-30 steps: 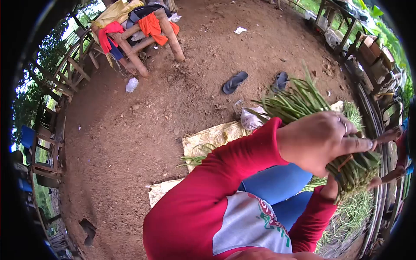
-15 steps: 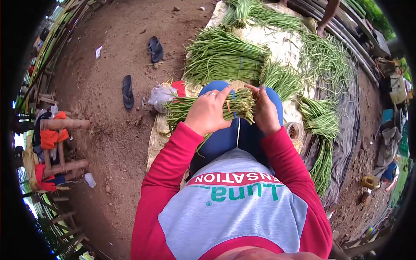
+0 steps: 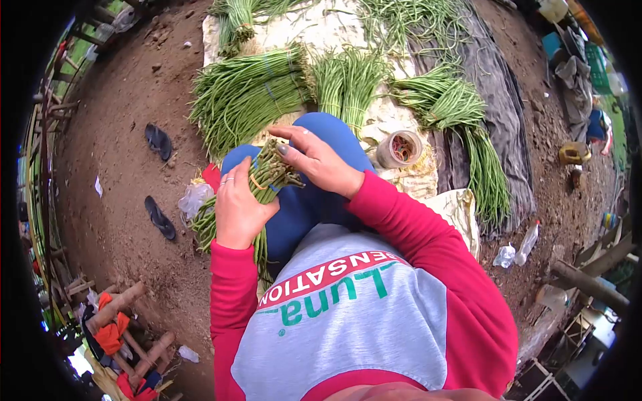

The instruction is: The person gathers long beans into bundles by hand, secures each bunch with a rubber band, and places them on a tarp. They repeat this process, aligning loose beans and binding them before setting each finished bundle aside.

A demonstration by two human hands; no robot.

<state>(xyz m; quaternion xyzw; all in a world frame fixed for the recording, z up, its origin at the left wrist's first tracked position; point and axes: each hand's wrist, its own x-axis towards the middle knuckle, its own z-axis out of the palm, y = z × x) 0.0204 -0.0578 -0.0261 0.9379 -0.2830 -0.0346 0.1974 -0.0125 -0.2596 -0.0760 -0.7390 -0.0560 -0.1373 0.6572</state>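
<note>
My left hand (image 3: 239,208) is wrapped round a bundle of long green beans (image 3: 262,175) over my lap. An orange band and a blue band circle the bundle near its cut ends. At those ends is my right hand (image 3: 319,159), its thumb and fingers spread on either side of the tips. Just ahead of my knees lies a large pile of banded green beans (image 3: 251,93). A clear tub of rubber bands (image 3: 400,148) stands on the sheet to the right of my knee.
More bean bundles (image 3: 351,85) lie on the pale sheet (image 3: 394,184), with loose beans (image 3: 418,23) farther back. Black flip-flops (image 3: 159,217) and a plastic bag (image 3: 196,199) are at the left. Clear plastic bottles (image 3: 527,244) lie on the dirt at the right.
The view has turned, so the surroundings sit farther left and the tub shows more fully. The bundle is now more upright in my left hand, and my right hand has moved over its cut ends.
</note>
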